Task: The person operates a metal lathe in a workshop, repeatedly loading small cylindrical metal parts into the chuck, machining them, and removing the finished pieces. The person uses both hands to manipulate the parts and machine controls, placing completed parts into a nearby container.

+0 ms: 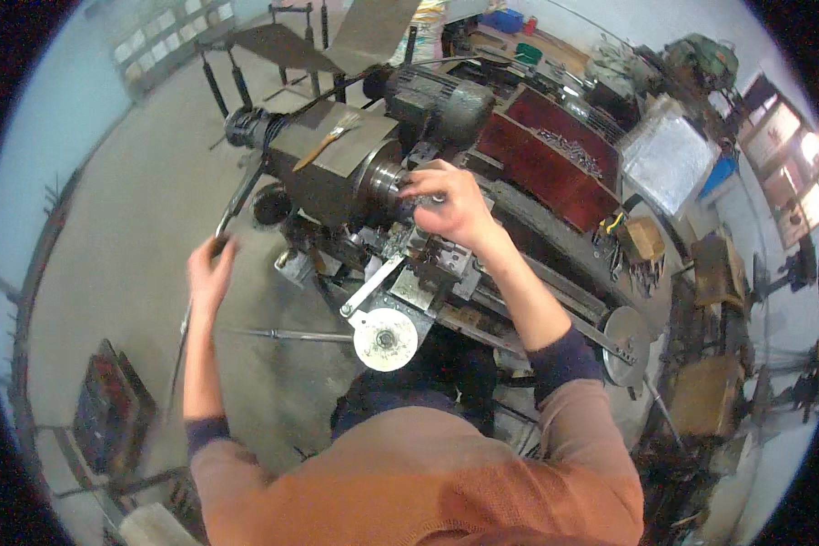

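A small metal lathe stands in front of me. My left hand (209, 271) is closed round a long metal lever (238, 198) that slants down from the left end of the headstock (323, 150). At the spindle, my right hand (448, 205) has its fingers bent around a small metal part beside the round chuck (384, 177); the hand mostly hides the part. Below it lie the tool post (446, 257) and cross slide, dusted with metal chips. A pale round handwheel (385, 339) with a crank arm (373, 287) sits nearest my body.
A paintbrush (328, 141) rests on the headstock cover. Behind the bed are a motor (441, 102) and a dark red tray (551, 150) holding many small metal pieces. Another handwheel (625, 346) is at the right end. A dark box (114, 409) stands on the floor at left.
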`<state>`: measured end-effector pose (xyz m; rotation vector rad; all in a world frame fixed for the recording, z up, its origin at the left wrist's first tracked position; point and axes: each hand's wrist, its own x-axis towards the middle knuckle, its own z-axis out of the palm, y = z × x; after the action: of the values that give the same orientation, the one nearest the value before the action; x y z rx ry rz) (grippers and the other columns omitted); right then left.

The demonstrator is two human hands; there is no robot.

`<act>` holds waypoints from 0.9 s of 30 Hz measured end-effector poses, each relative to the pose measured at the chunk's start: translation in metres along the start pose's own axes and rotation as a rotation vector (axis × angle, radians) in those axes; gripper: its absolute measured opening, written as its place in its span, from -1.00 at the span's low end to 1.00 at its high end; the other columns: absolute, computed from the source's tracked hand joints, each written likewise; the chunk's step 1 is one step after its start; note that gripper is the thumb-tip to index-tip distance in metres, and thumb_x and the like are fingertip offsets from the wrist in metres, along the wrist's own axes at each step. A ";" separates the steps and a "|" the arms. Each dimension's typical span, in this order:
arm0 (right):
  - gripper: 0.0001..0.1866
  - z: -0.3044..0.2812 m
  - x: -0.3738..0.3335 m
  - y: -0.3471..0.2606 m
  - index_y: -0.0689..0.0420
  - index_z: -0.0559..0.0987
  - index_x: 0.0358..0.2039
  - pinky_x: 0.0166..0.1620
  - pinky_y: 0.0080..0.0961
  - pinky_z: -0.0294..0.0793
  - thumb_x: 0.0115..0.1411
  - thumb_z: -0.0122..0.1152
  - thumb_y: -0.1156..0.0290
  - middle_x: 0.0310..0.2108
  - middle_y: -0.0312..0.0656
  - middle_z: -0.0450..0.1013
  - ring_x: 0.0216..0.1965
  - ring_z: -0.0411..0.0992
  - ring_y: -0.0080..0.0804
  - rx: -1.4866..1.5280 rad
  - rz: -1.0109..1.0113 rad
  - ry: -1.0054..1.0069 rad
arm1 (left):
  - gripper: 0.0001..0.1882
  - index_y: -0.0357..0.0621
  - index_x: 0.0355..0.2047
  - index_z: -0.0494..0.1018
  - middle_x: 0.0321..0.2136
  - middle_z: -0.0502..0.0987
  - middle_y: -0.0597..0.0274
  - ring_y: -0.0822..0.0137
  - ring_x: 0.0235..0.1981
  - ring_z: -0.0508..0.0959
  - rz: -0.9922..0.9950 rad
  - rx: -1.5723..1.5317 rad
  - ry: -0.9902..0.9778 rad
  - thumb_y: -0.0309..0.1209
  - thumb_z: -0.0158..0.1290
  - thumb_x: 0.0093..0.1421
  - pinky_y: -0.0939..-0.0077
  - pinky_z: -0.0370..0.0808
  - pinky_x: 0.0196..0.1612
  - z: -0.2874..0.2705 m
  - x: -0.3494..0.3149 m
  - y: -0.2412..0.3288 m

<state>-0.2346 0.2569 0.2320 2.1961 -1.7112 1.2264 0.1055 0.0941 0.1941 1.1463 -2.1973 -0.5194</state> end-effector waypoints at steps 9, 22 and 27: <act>-0.62 0.008 -0.029 -0.042 0.10 0.54 -0.43 -0.18 -0.36 0.41 -0.43 0.10 0.52 -0.29 -0.18 0.46 -0.20 0.38 -0.15 0.032 -0.025 0.191 | -0.66 -0.26 -0.35 0.46 -0.49 0.52 0.21 0.43 -0.56 0.52 -0.151 -1.582 -0.746 -0.18 -0.01 0.14 0.58 0.45 -0.41 0.130 0.013 0.159; -0.76 0.006 -0.006 0.003 0.11 0.59 -0.57 -0.34 -0.40 0.39 -0.38 0.14 0.42 -0.49 -0.18 0.47 -0.41 0.39 -0.19 -0.196 0.050 -0.259 | -0.72 -0.33 -0.43 0.45 -0.65 0.46 0.28 0.53 -0.58 0.42 0.352 -0.466 -0.518 -0.29 -0.03 0.12 0.56 0.36 -0.50 0.073 0.041 0.117; -0.72 0.028 0.023 0.051 0.15 0.61 -0.56 -0.32 -0.41 0.45 -0.36 0.14 0.30 -0.59 0.00 0.46 -0.49 0.47 -0.14 -0.325 0.462 -0.461 | -0.73 -0.26 -0.37 0.45 -0.59 0.49 0.06 0.17 -0.54 0.49 0.212 -0.043 -0.191 -0.27 -0.04 0.09 0.37 0.40 -0.42 0.003 0.056 0.018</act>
<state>-0.2618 0.2058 0.2086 2.0523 -2.4874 0.4414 0.0677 0.0579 0.2203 0.8589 -2.4237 -0.6017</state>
